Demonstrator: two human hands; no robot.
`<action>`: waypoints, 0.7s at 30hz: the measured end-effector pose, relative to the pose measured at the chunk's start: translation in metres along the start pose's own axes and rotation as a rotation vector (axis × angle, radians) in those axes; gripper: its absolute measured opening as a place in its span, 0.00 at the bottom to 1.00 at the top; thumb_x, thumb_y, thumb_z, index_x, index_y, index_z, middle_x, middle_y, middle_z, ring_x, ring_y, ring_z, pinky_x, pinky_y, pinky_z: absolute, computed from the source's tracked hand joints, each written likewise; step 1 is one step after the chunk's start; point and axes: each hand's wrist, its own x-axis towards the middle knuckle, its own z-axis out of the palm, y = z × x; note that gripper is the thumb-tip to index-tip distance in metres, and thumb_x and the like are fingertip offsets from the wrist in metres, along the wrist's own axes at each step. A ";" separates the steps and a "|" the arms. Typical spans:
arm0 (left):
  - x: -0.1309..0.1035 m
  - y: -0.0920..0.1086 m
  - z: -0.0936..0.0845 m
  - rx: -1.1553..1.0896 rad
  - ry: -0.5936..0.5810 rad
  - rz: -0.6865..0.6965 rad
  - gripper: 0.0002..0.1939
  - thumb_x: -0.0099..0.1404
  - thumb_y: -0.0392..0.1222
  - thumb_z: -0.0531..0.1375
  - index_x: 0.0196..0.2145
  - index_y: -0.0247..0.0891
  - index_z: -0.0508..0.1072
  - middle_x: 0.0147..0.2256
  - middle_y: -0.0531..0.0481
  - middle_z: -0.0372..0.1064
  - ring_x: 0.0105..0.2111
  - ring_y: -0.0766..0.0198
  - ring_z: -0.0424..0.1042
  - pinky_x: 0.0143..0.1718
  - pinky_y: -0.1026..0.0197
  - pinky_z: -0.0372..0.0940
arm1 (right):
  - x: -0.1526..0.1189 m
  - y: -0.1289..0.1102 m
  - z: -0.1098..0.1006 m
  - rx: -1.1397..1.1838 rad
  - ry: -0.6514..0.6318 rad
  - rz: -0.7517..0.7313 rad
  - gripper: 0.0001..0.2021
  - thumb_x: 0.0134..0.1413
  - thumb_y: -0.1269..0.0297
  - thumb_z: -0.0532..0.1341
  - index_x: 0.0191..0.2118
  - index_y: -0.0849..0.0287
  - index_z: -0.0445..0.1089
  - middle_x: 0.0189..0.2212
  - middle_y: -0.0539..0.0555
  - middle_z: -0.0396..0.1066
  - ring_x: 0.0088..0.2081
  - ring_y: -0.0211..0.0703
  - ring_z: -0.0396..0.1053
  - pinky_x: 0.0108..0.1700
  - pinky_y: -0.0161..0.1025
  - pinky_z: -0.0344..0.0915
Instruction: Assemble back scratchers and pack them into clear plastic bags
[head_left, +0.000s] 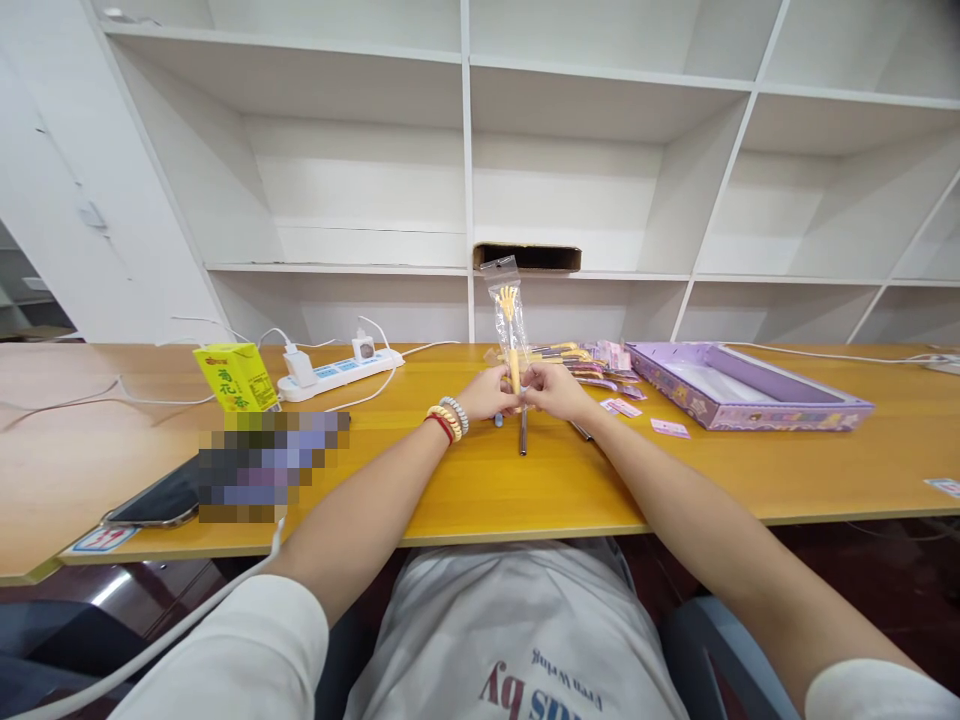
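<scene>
A small back scratcher point(510, 335) with a yellow hand-shaped head, a thin metal shaft and a yellow grip stands upright inside a clear plastic sleeve point(499, 272). My left hand point(487, 393) pinches it low down from the left. From the other side, my right hand point(556, 392) closes its fingers on the same lower part. A dark metal rod point(523, 436) shows just below my fingers; whether it joins the scratcher I cannot tell. Behind my right hand lies a pile of similar packaged items point(592, 362), partly hidden.
To the right are a purple open box point(787, 416) and small pink cards point(670, 428). On the left stand a yellow drink carton point(238, 380), a white power strip point(341, 374) with cables and a phone point(161, 498). White shelving point(360, 180) rises behind the table.
</scene>
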 end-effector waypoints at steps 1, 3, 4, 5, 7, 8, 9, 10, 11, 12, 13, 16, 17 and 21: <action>0.000 0.000 0.000 0.001 -0.001 0.001 0.18 0.50 0.30 0.63 0.39 0.34 0.63 0.23 0.52 0.70 0.22 0.66 0.71 0.22 0.66 0.65 | 0.000 0.001 0.000 -0.001 0.007 -0.005 0.06 0.37 0.71 0.57 0.28 0.61 0.64 0.17 0.46 0.63 0.20 0.33 0.59 0.24 0.31 0.54; 0.001 -0.001 -0.001 0.007 -0.003 0.005 0.18 0.51 0.30 0.63 0.39 0.34 0.63 0.23 0.53 0.70 0.21 0.66 0.71 0.22 0.66 0.65 | 0.000 0.001 0.000 0.010 0.018 -0.007 0.06 0.37 0.71 0.57 0.28 0.61 0.65 0.17 0.46 0.63 0.21 0.34 0.59 0.25 0.31 0.54; 0.001 -0.001 -0.001 0.008 -0.004 0.007 0.19 0.50 0.31 0.64 0.39 0.34 0.63 0.23 0.53 0.70 0.21 0.66 0.71 0.22 0.66 0.65 | 0.000 0.001 0.000 0.015 0.016 -0.006 0.06 0.37 0.71 0.57 0.28 0.61 0.65 0.17 0.46 0.63 0.21 0.34 0.59 0.25 0.31 0.54; 0.001 -0.002 -0.001 0.008 -0.005 0.008 0.19 0.50 0.31 0.64 0.39 0.34 0.63 0.23 0.53 0.70 0.22 0.66 0.71 0.22 0.66 0.65 | 0.000 0.000 0.000 0.016 0.011 -0.002 0.06 0.37 0.71 0.57 0.27 0.61 0.65 0.17 0.46 0.63 0.21 0.34 0.59 0.25 0.31 0.54; 0.002 -0.003 -0.002 0.009 -0.004 0.007 0.19 0.50 0.32 0.65 0.39 0.34 0.63 0.23 0.52 0.70 0.22 0.65 0.71 0.22 0.66 0.66 | -0.001 -0.002 -0.001 0.001 -0.001 0.000 0.05 0.38 0.70 0.58 0.27 0.61 0.65 0.16 0.46 0.62 0.21 0.34 0.59 0.25 0.31 0.53; 0.002 -0.003 -0.002 0.007 -0.006 0.006 0.19 0.50 0.32 0.65 0.39 0.34 0.63 0.24 0.52 0.70 0.22 0.65 0.72 0.22 0.66 0.66 | -0.002 -0.003 -0.002 -0.014 -0.003 -0.003 0.04 0.38 0.69 0.58 0.27 0.61 0.64 0.16 0.46 0.61 0.21 0.34 0.58 0.25 0.32 0.53; 0.002 -0.003 -0.002 0.005 -0.011 0.005 0.19 0.50 0.33 0.65 0.39 0.34 0.64 0.24 0.52 0.71 0.22 0.65 0.71 0.23 0.66 0.66 | -0.002 -0.004 -0.002 -0.029 -0.002 -0.007 0.04 0.38 0.69 0.58 0.26 0.61 0.64 0.16 0.46 0.61 0.21 0.34 0.58 0.25 0.32 0.53; 0.001 -0.003 -0.001 0.001 -0.019 0.006 0.19 0.50 0.33 0.65 0.38 0.34 0.64 0.24 0.52 0.71 0.22 0.66 0.71 0.23 0.66 0.66 | -0.002 -0.005 -0.002 -0.038 0.000 -0.010 0.04 0.38 0.69 0.58 0.25 0.61 0.64 0.17 0.46 0.61 0.21 0.33 0.58 0.25 0.32 0.52; 0.001 -0.003 -0.001 -0.006 -0.027 0.007 0.19 0.50 0.33 0.65 0.38 0.34 0.63 0.24 0.52 0.71 0.22 0.66 0.71 0.23 0.65 0.66 | -0.001 -0.005 -0.002 -0.043 0.001 -0.013 0.03 0.37 0.70 0.58 0.25 0.61 0.63 0.17 0.46 0.61 0.21 0.33 0.58 0.25 0.32 0.52; 0.001 -0.003 -0.001 -0.015 -0.034 0.008 0.19 0.50 0.33 0.66 0.38 0.34 0.63 0.24 0.52 0.71 0.22 0.66 0.71 0.24 0.65 0.66 | -0.001 -0.004 -0.002 -0.046 0.001 -0.014 0.03 0.37 0.70 0.57 0.25 0.61 0.63 0.17 0.46 0.62 0.21 0.33 0.58 0.26 0.32 0.52; 0.001 -0.002 -0.001 -0.027 -0.040 0.006 0.20 0.49 0.33 0.66 0.38 0.34 0.63 0.23 0.52 0.71 0.22 0.66 0.71 0.25 0.64 0.67 | 0.000 -0.003 -0.002 -0.048 0.004 -0.015 0.03 0.37 0.70 0.57 0.25 0.61 0.63 0.18 0.46 0.61 0.21 0.33 0.57 0.26 0.32 0.52; 0.001 -0.002 -0.001 -0.057 -0.048 -0.003 0.21 0.49 0.34 0.67 0.38 0.34 0.63 0.23 0.53 0.70 0.22 0.66 0.71 0.26 0.63 0.68 | 0.001 0.001 -0.001 -0.055 0.019 -0.027 0.05 0.36 0.71 0.57 0.26 0.62 0.65 0.17 0.45 0.61 0.21 0.33 0.57 0.26 0.32 0.52; 0.002 -0.003 -0.001 -0.059 -0.049 -0.006 0.21 0.48 0.34 0.68 0.38 0.34 0.63 0.23 0.53 0.70 0.22 0.66 0.71 0.27 0.62 0.68 | 0.001 0.002 -0.001 -0.057 0.021 -0.032 0.05 0.36 0.71 0.57 0.26 0.62 0.65 0.17 0.45 0.61 0.21 0.33 0.57 0.26 0.31 0.52; 0.002 -0.005 -0.002 -0.035 -0.048 0.002 0.21 0.48 0.35 0.68 0.38 0.34 0.63 0.23 0.53 0.71 0.23 0.66 0.71 0.26 0.63 0.68 | 0.000 0.001 -0.002 -0.052 -0.012 -0.034 0.05 0.37 0.69 0.59 0.26 0.61 0.65 0.16 0.45 0.60 0.21 0.32 0.56 0.25 0.31 0.51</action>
